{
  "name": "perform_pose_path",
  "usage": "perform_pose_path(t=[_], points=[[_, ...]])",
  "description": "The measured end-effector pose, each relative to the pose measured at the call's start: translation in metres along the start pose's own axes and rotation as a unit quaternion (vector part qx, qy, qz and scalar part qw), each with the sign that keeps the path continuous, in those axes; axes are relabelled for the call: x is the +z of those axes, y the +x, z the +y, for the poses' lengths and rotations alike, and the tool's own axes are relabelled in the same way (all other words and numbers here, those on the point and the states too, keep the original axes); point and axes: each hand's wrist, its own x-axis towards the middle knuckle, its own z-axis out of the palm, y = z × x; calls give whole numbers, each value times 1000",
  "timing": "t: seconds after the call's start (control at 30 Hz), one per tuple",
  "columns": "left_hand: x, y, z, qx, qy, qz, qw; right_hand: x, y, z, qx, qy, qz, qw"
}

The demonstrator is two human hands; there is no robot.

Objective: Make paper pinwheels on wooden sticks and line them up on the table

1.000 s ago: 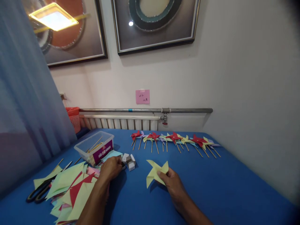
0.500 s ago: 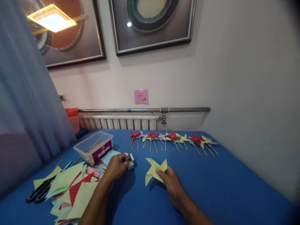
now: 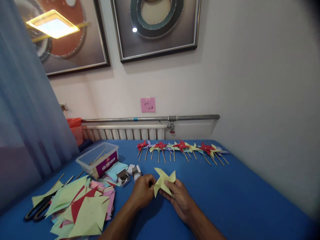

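Note:
Between the thumb and fingers of my right hand (image 3: pixel 180 199) is a pale yellow paper pinwheel (image 3: pixel 162 181), its folded blades facing up and its middle pinched. My left hand (image 3: pixel 144 190) is beside the pinwheel's left blade, fingers pinched together; whatever lies between the fingertips is too small to make out. Just behind the left hand are a small open box (image 3: pixel 136 172) and another small open box with shiny metal bits (image 3: pixel 123 178). No stick shows on the held pinwheel.
Finished pinwheels on sticks (image 3: pixel 181 145) lie in a row at the back of the blue table (image 3: pixel 225 200). On the left are a pile of coloured paper (image 3: pixel 90 213), black-handled scissors (image 3: pixel 38 210) and a clear plastic box (image 3: pixel 97 160) holding wooden sticks.
My left hand has moved from the small boxes toward me and right, to the pinwheel's edge, uncovering the boxes. The right hand still holds the pinwheel in about the same place.

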Motion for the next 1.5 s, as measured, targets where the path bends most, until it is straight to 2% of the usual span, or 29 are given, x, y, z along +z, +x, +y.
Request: perform_pose_path(t=[0.17,0.3,0.47,0.57,0.73,0.83,1.0,1.2,1.37,1.5], points=[[4,-2,-1,90,71,62,991,1,-1,0,-2,18,1,1000],[8,-3,-6,151,98,86,980,3,-3,2,0,12,-3,1000],[9,-2,-8,163,182,74,967,2,-3,4,5,-2,3,1000],[8,-2,-7,161,161,61,972,1,-1,5,15,13,10,1000],[3,-2,-3,191,53,38,979,-1,0,3,19,37,26,999],[-2,-1,-2,173,-4,11,985,-1,-1,1,29,34,24,999],[-7,1,-2,75,-103,-35,991,0,-2,-2,49,31,4,998],[-2,2,-3,12,-198,-44,979,0,-3,-7,56,32,-11,998],[4,1,0,9,-198,-11,980,-1,-4,-6,56,42,-16,997],[3,-3,5,74,-126,44,988,-1,-3,-4,63,70,-6,996]])
